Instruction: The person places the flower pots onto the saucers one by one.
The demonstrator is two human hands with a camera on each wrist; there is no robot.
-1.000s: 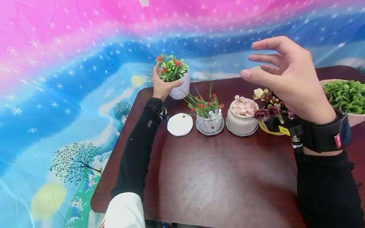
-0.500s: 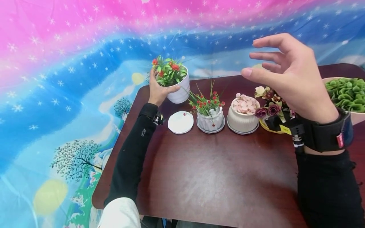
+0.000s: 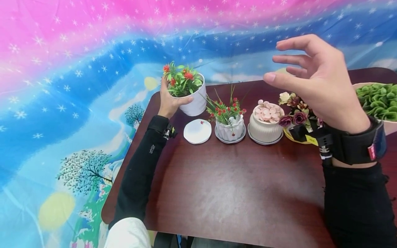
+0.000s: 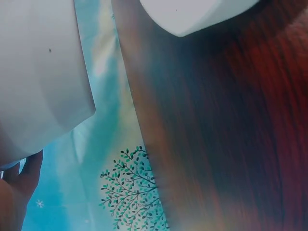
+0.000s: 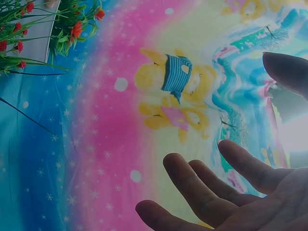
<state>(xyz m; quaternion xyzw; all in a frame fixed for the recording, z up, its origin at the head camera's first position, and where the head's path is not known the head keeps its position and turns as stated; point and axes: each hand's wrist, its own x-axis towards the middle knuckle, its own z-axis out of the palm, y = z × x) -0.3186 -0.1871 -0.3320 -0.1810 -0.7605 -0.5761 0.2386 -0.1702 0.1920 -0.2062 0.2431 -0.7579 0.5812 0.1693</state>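
My left hand [image 3: 170, 103] grips a white flowerpot [image 3: 197, 102] by its rim, thumb at the near side. Green leaves and red flowers [image 3: 184, 78] fill this pot, which hangs tilted above the table's far left part. Just below and in front of it lies a white saucer [image 3: 197, 131] with a small red blossom overlapping its edge. In the left wrist view, the pot's pale wall [image 4: 43, 82] and the saucer's edge [image 4: 197, 12] stand apart. Raised at the right, my right hand [image 3: 322, 79] holds nothing; its fingers [image 5: 192, 187] are spread and slightly bent.
Along the table [image 3: 235, 193], right of the saucer, stand a white pot with small red flowers [image 3: 230, 125], a ribbed cream pot of pink blossoms [image 3: 266, 125] and purple roses [image 3: 299, 117] over a yellow saucer. A green-leaved pot [image 3: 379, 101] is far right. A printed cloth [image 3: 124, 62] hangs behind.
My left hand has brought the flowerpot lower and closer to the white saucer. The right hand stays raised in nearly the same pose. The view has shifted slightly.
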